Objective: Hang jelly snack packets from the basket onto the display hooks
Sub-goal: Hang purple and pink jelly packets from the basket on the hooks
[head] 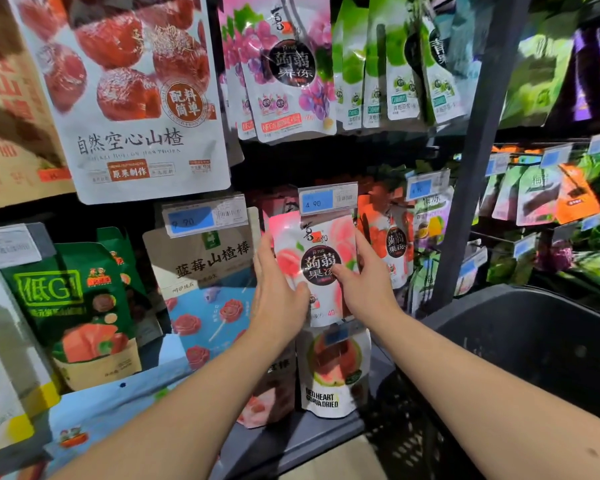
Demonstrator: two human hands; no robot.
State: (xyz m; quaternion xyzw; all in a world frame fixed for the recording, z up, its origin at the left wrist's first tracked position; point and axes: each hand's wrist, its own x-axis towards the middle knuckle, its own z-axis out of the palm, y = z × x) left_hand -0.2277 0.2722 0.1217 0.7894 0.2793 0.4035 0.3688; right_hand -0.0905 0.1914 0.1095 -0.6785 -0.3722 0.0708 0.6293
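Note:
A pink peach jelly packet (pixel 317 258) hangs upright in front of the middle row, its top tucked behind the blue 4.90 price tag (pixel 328 198). The hook itself is hidden by that tag. My left hand (pixel 278 292) holds the packet's left edge, thumb on the front and fingers stretched up along the side. My right hand (pixel 364 282) grips the right edge, with its thumb on the dark round label. The dark plastic basket (pixel 534 341) sits low on the right; its contents are not visible.
Grape jelly packets (pixel 284 71) and green ones (pixel 395 71) hang on the row above. Red jelly packets (pixel 392 237) hang just right of my hands, a guava bag (pixel 333 372) below, a blueberry hawthorn bag (pixel 208 271) left. A grey upright post (pixel 478 150) stands right.

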